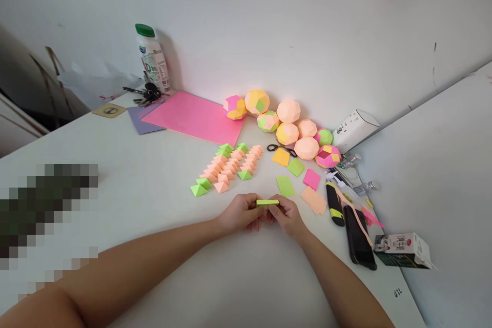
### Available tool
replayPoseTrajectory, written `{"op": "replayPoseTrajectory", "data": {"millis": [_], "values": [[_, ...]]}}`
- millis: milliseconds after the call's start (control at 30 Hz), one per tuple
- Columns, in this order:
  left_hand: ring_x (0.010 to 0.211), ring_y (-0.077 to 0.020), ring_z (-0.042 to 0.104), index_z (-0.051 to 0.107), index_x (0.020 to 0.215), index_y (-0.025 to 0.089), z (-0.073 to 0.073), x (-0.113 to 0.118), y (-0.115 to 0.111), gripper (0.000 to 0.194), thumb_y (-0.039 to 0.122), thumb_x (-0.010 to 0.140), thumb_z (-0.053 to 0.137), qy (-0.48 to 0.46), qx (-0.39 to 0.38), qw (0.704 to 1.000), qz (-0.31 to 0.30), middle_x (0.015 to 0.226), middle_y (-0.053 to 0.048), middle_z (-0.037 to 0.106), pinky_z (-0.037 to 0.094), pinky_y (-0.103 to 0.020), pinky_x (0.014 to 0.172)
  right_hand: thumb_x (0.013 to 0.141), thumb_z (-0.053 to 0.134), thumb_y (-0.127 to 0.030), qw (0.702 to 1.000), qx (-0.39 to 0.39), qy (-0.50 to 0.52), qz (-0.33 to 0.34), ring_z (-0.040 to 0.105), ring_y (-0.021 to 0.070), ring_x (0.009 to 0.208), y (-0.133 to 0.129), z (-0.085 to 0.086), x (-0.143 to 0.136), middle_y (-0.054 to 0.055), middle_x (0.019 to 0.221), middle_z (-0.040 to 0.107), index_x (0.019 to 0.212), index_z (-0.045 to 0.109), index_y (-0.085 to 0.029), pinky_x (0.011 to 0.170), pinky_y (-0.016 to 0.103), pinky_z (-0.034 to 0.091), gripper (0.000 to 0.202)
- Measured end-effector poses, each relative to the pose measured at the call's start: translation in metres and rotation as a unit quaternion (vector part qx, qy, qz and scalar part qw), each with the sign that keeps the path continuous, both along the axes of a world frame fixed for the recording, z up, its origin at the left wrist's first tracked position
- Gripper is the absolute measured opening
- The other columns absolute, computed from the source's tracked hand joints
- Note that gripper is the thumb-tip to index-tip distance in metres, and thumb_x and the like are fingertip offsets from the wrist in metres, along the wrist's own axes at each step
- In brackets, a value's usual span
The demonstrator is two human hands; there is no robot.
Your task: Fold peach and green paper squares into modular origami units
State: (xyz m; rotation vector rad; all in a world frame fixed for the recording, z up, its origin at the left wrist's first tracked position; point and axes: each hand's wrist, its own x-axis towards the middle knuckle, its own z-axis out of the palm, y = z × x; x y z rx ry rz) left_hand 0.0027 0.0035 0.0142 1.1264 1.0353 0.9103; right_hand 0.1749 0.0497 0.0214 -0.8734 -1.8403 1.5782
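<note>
A narrow folded strip of green paper [267,202] is held level between both hands near the table's middle. My left hand [242,212] pinches its left end, and my right hand [286,215] grips the right end, thumbs toward me. Just beyond them lie rows of folded peach pieces [229,165] with green ones [199,189] at the row ends. To the right of these are a green sheet [285,185], a pink square [311,179], peach sheets [313,200] and an orange square [281,157].
Several paper balls [306,148] line the wall behind black scissors [282,150]. A pink sheet [196,118], keys [148,93] and a bottle [154,59] stand back left. Rightward are a cutter [335,205], a phone [359,238] and a milk carton [402,250].
</note>
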Motion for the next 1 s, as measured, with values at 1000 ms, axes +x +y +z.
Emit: {"op": "replayPoseTrajectory", "data": {"millis": [1000], "values": [[0.048, -0.0117, 0.057, 0.054, 0.078, 0.017, 0.006, 0.001, 0.0007, 0.03, 0.047, 0.076, 0.057, -0.007, -0.01, 1.0, 0.009, 0.068, -0.001, 0.065, 0.044, -0.023, 0.041, 0.085, 0.054, -0.041, 1.0, 0.005, -0.001, -0.01, 0.053, 0.0122, 0.056, -0.0005, -0.002, 0.0006, 0.001, 0.065, 0.058, 0.078, 0.059, -0.018, 0.052, 0.025, 0.046, 0.025]]}}
